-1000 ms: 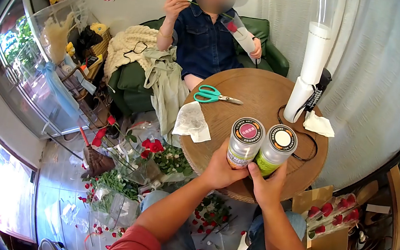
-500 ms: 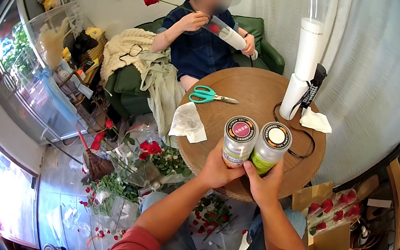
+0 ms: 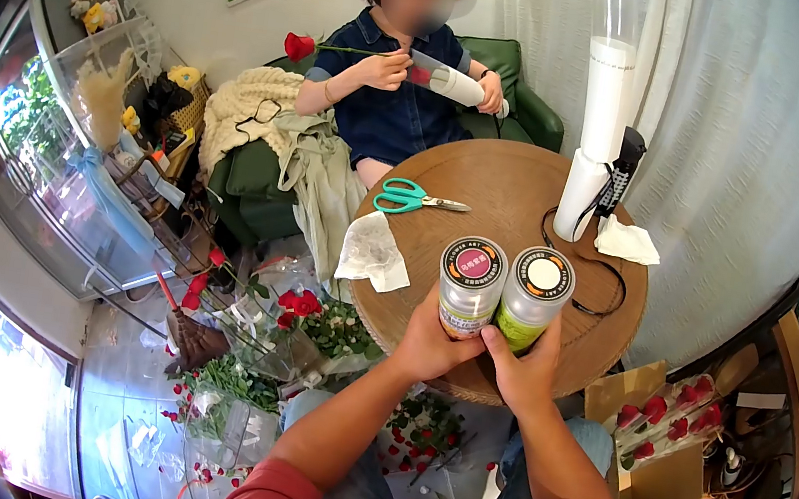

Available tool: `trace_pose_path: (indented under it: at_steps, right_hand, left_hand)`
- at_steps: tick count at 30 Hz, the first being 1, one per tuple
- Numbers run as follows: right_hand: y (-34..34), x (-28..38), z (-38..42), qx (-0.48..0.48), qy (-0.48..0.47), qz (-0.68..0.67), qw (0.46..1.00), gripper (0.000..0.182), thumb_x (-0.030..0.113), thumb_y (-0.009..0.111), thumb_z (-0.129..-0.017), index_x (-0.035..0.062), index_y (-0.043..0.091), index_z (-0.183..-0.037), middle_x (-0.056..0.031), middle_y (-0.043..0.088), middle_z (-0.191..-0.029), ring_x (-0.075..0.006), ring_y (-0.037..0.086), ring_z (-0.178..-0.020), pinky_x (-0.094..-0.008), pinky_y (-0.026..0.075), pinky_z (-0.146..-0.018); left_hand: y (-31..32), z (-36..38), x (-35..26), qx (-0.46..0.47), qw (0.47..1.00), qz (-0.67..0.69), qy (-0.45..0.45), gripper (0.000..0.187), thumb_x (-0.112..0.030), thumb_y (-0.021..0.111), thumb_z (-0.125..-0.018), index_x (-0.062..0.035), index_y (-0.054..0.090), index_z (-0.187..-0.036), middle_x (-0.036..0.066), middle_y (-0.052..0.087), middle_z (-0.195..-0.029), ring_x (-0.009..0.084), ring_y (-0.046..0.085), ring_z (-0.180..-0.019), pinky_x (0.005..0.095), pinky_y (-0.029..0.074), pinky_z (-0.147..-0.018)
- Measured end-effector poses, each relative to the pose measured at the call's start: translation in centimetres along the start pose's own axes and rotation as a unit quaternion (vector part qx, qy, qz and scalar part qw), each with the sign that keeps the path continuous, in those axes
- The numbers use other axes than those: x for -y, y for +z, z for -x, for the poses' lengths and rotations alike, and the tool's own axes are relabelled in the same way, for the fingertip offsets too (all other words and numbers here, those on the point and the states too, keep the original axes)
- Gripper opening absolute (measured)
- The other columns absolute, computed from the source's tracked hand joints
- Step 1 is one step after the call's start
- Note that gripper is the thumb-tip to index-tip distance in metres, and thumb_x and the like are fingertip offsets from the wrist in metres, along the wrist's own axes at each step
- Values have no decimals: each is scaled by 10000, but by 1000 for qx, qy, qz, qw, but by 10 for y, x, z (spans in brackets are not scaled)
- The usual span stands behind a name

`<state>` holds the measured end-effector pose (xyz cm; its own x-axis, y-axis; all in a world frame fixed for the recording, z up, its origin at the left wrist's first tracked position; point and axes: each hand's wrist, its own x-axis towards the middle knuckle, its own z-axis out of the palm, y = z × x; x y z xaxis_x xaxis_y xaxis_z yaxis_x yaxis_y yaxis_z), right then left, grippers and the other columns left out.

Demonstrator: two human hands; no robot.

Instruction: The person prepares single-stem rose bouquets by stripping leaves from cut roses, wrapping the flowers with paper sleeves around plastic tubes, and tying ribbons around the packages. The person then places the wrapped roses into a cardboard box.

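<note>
Two spray cans stand side by side in my hands over the near edge of the round wooden table (image 3: pixel 508 188). My left hand (image 3: pixel 433 340) is wrapped round the spray can with the magenta-centred lid (image 3: pixel 471 284). Around the spray can with the white-centred lid (image 3: pixel 535 293), which has a green label, my right hand (image 3: pixel 527 367) is closed. Both lids tilt toward me. Beyond the cans lie teal-handled scissors (image 3: pixel 416 198) and a crumpled white tissue (image 3: pixel 374 251).
Across the table, a seated person (image 3: pixel 389 97) holds a red rose (image 3: pixel 298 46) and a white-and-clear tube. A tall white cylinder (image 3: pixel 598 124), a black cable (image 3: pixel 620 299) and another tissue (image 3: pixel 628 241) are at right. Roses and greenery (image 3: pixel 230 389) cover the floor; a cardboard box (image 3: pixel 665 497) holds wrapped roses.
The view has shifted slightly, and the cans stand a little farther apart at the top. Across the table, the person's rose has moved slightly lower, nearer the tube.
</note>
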<state>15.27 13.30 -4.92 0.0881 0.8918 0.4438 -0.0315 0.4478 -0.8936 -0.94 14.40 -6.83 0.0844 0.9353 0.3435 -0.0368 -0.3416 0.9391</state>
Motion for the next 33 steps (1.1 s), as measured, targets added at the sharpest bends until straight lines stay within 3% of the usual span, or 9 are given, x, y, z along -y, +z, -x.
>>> trace_pose_path:
  at_steps: [33]
  right_hand:
    - [-2,-3,1,10,14,-5,1000,664,210,871,-843,-6,495,-1346,-145,672,-1250,-217,642,-1149,-389,504,-1004]
  left_hand:
    - [0,0,-1,18,999,27,2,702,5,840,-781,-30,486,-1386,78,639,-1290,163,607,-1184,358,500,-1018]
